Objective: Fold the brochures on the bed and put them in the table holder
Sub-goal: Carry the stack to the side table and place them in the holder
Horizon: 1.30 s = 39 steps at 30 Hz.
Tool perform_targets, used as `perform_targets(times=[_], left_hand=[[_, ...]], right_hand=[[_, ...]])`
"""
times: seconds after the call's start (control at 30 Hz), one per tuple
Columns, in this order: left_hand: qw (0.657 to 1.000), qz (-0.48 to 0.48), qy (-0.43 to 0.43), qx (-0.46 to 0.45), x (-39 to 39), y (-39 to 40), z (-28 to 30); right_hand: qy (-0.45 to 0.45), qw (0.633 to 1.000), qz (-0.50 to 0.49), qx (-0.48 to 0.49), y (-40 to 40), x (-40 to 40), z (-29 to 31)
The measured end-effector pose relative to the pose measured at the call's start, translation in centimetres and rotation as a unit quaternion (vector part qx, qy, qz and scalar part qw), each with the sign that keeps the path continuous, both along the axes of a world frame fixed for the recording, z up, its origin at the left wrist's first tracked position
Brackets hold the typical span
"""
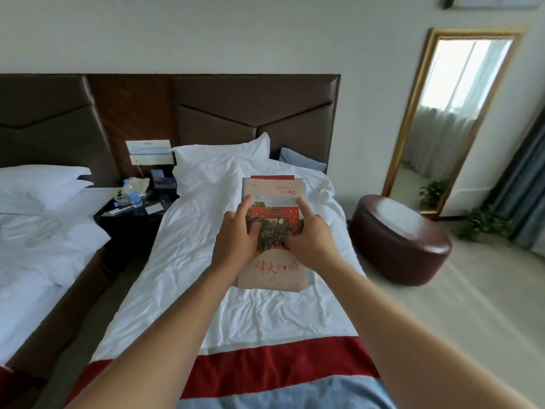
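Centrally, a stack of beige paper brochures (pixel 272 231) with red lettering and a photo panel lies on the white-sheeted bed (pixel 191 255). Left hand (pixel 237 240) and right hand (pixel 309 237) press flat on it, fingers extended. Upper left: dark bedside table (pixel 132 216), plastic water bottle (pixel 134 194).

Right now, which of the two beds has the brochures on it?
The nearer bed with the red band, under both hands; the other bed at left holds no brochures.
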<state>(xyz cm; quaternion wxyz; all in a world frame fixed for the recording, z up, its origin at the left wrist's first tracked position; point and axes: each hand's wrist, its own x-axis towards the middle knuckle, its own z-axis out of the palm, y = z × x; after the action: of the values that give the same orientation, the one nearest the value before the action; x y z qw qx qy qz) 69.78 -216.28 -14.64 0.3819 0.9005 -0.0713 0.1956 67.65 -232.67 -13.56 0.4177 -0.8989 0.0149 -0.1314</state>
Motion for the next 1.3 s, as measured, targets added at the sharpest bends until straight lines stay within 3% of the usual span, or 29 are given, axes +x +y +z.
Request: perform_targets(times=[0.3, 0.7, 1.0, 1.3], left_hand=[[0.975, -0.223, 0.016, 0.011, -4.5, -16.7, -2.0], [0.87, -0.494, 0.016, 0.012, -26.2, -44.7, -0.8], [0.797, -0.603, 0.034, 0.013, -44.1, -59.6, -0.3], [0.764, -0.644, 0.026, 0.021, -50.3, -71.8, 0.1]], right_hand=[[0.021, 0.974, -0.225, 0.019, -14.0, -11.7, -1.6], [0.005, 0.859, -0.511, 0.033, -34.2, -39.2, -0.7], [-0.006, 0.798, -0.602, 0.012, -44.8, -58.3, 0.6], [-0.02, 0.767, -0.641, 0.019, -55.2, -64.8, 0.5]])
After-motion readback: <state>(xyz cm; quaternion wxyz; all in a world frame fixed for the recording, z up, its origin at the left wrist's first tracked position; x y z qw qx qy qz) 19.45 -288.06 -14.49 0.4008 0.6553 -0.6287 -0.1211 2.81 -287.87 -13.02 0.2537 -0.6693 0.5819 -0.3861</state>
